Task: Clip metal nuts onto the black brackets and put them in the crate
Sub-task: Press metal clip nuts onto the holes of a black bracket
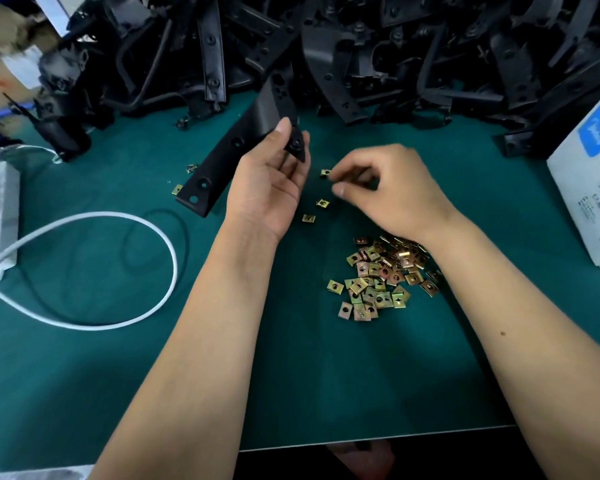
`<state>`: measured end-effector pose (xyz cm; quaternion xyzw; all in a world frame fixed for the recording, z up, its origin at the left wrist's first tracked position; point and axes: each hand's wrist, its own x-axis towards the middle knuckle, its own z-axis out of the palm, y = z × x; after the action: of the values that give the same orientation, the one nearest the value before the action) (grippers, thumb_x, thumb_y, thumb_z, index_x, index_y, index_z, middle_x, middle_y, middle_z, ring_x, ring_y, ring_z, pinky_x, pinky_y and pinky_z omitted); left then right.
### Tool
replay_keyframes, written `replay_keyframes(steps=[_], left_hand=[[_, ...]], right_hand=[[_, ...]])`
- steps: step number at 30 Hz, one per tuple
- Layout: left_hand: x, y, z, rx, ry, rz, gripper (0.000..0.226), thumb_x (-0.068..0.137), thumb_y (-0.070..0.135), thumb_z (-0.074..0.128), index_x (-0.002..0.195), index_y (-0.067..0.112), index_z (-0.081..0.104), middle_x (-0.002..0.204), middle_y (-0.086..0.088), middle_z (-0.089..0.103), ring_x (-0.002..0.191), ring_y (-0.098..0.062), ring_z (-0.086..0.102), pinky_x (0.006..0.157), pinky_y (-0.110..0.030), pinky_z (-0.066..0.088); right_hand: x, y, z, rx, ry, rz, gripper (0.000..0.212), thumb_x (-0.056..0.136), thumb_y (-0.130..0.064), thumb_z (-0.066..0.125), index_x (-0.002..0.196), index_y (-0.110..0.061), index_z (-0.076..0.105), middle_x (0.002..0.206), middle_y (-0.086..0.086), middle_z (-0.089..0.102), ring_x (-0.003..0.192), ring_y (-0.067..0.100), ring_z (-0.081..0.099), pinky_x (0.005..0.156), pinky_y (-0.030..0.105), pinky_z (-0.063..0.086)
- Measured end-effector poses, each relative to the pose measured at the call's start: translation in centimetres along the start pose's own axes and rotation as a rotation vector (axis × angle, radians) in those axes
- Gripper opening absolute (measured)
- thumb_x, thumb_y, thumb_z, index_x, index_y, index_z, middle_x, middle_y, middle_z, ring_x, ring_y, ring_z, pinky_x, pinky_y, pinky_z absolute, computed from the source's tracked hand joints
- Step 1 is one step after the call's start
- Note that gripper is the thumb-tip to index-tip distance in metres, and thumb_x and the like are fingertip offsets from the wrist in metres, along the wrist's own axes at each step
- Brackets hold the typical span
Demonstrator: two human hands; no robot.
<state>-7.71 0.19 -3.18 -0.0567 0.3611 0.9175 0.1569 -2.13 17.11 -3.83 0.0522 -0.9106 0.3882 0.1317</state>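
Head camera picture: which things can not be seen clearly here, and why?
- Crate: not in the head view at all.
- Right hand: motion blur on the fingertips; whether its grip already pinches the nut cannot be told.
- Held bracket: the left hand covers its near edge.
- Nut pile: the right forearm hides its far side.
- White box: cut off by the right edge; its print is too small to read.

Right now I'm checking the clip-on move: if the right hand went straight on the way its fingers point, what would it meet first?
Probably the left hand gripping the black bracket; the right hand pinches a metal nut pointing left. Depth is unclear.
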Motion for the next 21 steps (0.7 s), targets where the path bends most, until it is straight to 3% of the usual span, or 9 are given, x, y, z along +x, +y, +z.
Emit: replay_keyframes(steps=[4,9,13,15,17,21], left_hand=[[0.14,0.23,-0.32,-0.106,0.036,-0.008,0.022,0.093,0.008,0.073,0.071,0.005,0.077,0.082,-0.009,0.074,0.078,-0.02,0.076,0.073,-0.025,0.06],[0.15,0.13,-0.25,-0.039,0.012,-0.008,0.033,0.095,0.011,0.072,0.063,0.01,0.08,0.081,-0.006,0.076,0.08,-0.016,0.076,0.075,-0.022,0.06],[0.09,-0.27,0.01,0.167,0.038,0.019,0.008,0.093,0.015,0.076,0.095,0.008,0.075,0.092,-0.004,0.075,0.084,-0.014,0.074,0.077,-0.021,0.059],[0.17,-0.39,-0.09,0.22,0.041,0.024,0.022,0.092,0.017,0.076,0.11,0.008,0.069,0.1,-0.006,0.071,0.087,-0.014,0.07,0.078,-0.021,0.058],[0.1,-0.36,-0.11,0.238,0.022,0.011,0.028,0.091,0.018,0.077,0.115,0.007,0.067,0.103,-0.007,0.071,0.088,-0.014,0.068,0.077,-0.021,0.058],[-0.02,-0.4,-0.22,0.292,-0.013,-0.031,0.032,0.088,0.017,0.08,0.116,0.008,0.068,0.102,-0.006,0.07,0.081,-0.011,0.067,0.071,-0.021,0.056]], right_hand=[[-0.01,-0.69,0.93,-0.223,-0.161,-0.097,0.027,0.086,-0.032,0.082,0.112,-0.026,0.077,0.102,-0.004,0.064,0.08,0.011,0.054,0.074,0.03,0.044],[0.03,-0.88,0.87,-0.229,-0.154,-0.102,0.01,0.09,-0.021,0.079,0.1,-0.022,0.078,0.096,-0.004,0.061,0.08,0.009,0.054,0.076,0.032,0.047],[0.15,-0.72,0.85,-0.272,-0.079,-0.073,0.01,0.097,-0.011,0.068,0.099,-0.012,0.078,0.094,0.0,0.067,0.086,0.017,0.062,0.082,0.039,0.052],[0.04,-0.72,0.95,-0.133,0.0,-0.019,0.012,0.1,-0.007,0.062,0.099,-0.009,0.075,0.086,-0.002,0.067,0.072,0.008,0.063,0.069,0.034,0.055],[-0.02,-1.0,1.12,0.219,0.088,0.088,0.014,0.102,-0.001,0.057,0.099,-0.004,0.071,0.085,0.001,0.066,0.063,0.008,0.066,0.056,0.027,0.055],[0.22,-1.22,1.0,0.717,0.172,0.229,0.02,0.101,0.004,0.056,0.102,-0.006,0.074,0.087,0.006,0.07,0.077,0.015,0.068,0.072,0.024,0.056]])
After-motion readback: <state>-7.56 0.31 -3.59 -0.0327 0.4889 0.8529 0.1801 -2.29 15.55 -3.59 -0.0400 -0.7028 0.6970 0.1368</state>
